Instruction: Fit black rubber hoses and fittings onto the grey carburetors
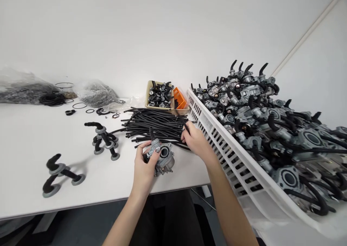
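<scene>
My left hand is closed around a grey metal carburetor, tilted so its round bore faces up toward me. A short black rubber piece sticks up from its top. My right hand pinches a black rubber hose just above the right end of a pile of similar black hoses lying on the white table. The held hose's far end is blurred, and part of it is hidden by my fingers.
A white slatted crate heaped with carburetors stands on the right. Behind the hoses sit a yellow bin of small black-and-grey parts and an orange basket. Linked black-and-grey pieces stand on the left; plastic bags lie behind.
</scene>
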A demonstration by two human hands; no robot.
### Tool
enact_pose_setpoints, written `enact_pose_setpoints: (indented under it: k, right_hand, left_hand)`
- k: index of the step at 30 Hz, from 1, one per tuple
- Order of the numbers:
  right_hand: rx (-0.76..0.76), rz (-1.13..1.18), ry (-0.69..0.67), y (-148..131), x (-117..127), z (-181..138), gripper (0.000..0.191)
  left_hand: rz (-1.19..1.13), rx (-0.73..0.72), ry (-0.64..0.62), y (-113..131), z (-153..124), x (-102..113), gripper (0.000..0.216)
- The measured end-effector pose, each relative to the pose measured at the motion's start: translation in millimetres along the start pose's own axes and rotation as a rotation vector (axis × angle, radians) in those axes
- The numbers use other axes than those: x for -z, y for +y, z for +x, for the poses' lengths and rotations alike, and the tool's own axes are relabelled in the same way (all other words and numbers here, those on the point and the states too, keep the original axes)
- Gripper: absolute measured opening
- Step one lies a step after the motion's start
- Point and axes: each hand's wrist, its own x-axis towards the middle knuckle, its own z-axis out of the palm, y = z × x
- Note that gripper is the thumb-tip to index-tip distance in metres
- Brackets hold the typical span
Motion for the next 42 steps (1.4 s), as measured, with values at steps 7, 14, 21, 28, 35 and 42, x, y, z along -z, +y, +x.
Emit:
enact_pose_setpoints:
  k: [7, 14, 21, 28, 35, 42]
  right_hand:
    - [0.141, -0.05, 0.048, -6.1, -15.3, 62.0, 0.014]
    - [0.167, 0.05, 0.037, -43.1, -57.4, 130.7, 0.022]
    - [0.027, 0.17, -0.121, -77.9, -122.1, 197.3, 0.027]
    - [0.188, 0.157, -0.314, -81.8, -122.5, 206.5, 0.033]
    - [0.293, 0.016, -0.214, -59.4, -77.9, 182.8, 0.038]
    - [0.159, -0.366, -0.267, -7.8, -50.2, 152.6, 0.008]
  left_hand:
    - [-0.006, 0.009, -0.03, -0.1, 0.3, 0.7, 0.05]
    - [-0.005, 0.028, -0.038, 2.4, -2.5, 0.1, 0.048]
    - [0.009, 0.041, -0.022, 7.4, -5.9, 1.4, 0.043]
    - [-0.007, 0.081, -0.031, 15.9, -8.7, 0.1, 0.042]
    - [-0.017, 0.094, -0.053, 23.2, -11.9, -0.1, 0.04]
    - [0.018, 0.085, -0.067, 20.0, -9.6, 1.0, 0.042]
